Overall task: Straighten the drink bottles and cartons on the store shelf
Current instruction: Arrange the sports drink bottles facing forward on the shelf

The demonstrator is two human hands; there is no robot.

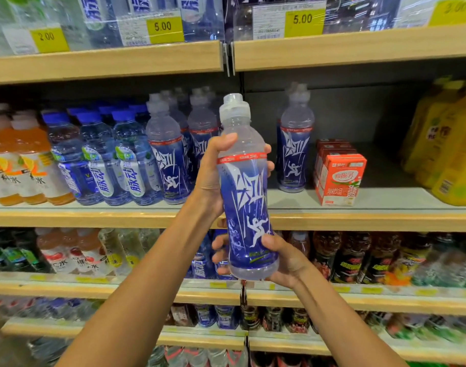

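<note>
The left grip [210, 176] curls round the bottle [247, 192] near its shoulder, and the right grip [284, 258] clasps its base. It is probably full and heavy, with slick plastic, so the narrow waist is the safest hold.

Bright, even overhead store light, no hard shadows. Upper shelf [104, 62] casts a soft dark band over the back of the middle bay, darkest behind the red carton [340, 178]. Glare streaks on the clear price-tag covers [303, 19], upper centre and upper right. Focus best mid-frame: held bottle [246, 186] crisp, print readable. Edges soft and smeared: lower-left bottles [41, 308], upper-right tag [454, 9]. Wide-angle barrel distortion: shelf lines bow, yellow bottles [454, 154] at right edge lean and stretch.
</note>
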